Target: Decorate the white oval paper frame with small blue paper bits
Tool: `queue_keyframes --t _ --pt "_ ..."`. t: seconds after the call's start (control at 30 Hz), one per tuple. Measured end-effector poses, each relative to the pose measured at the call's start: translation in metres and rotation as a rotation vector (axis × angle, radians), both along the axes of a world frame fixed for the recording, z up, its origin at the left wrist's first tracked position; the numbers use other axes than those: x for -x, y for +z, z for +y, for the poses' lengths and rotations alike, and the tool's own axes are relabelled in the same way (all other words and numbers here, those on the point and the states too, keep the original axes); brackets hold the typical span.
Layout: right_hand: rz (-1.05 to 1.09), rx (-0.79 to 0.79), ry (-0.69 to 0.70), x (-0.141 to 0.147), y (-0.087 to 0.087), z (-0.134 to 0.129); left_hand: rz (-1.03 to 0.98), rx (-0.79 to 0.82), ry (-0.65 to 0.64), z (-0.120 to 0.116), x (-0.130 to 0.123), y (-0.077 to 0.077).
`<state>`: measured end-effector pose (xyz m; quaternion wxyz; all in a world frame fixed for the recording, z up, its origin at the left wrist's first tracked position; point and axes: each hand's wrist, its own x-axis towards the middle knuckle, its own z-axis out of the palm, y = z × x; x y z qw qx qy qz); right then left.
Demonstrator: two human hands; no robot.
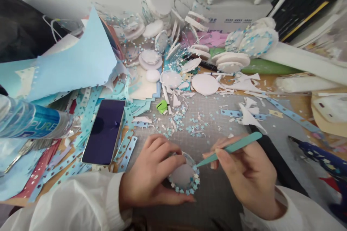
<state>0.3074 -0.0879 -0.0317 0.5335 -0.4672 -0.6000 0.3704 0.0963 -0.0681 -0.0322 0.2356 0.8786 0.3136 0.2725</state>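
Low in the middle of the head view, a round white disc (183, 177) lies on the grey mat, its rim ringed with small blue and white paper flowers (187, 190). My left hand (157, 173) is closed around the disc's left side, thumb along the near edge and fingers over the top. Teal tweezers (230, 148) are pinched in my right hand (244, 173), and their tip meets the disc's right rim among the flowers. Whether a flower is between the tips is too small to tell. Loose punched flowers (173, 126) are scattered just beyond the disc.
A phone (103, 131) and a water bottle (35, 121) lie at left among punched paper strips (127, 151). White discs (205, 84) and flower-trimmed pieces crowd the back. A green clip-like object (162, 107) lies mid-mat. Markers (300, 11) stand at back right, dark blue-handled scissors (320, 155) at right.
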Motion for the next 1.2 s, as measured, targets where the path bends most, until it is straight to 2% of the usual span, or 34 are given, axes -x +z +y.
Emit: queue_keyframes --t 0.37,0.8,1.2 --pt "-0.053 -0.101 0.008 0.0005 -0.0012 0.0014 -0.006 -0.009 0.005 -0.0005 0.0003 -0.0024" --pt "0.006 -0.068 0.041 -0.0008 0.0002 0.0030 0.002 -0.034 0.036 -0.0009 -0.0003 -0.0025" --pt "-0.024 -0.075 0.002 -0.0010 -0.0018 0.0041 0.001 -0.039 0.034 -0.0013 0.0007 -0.0018"
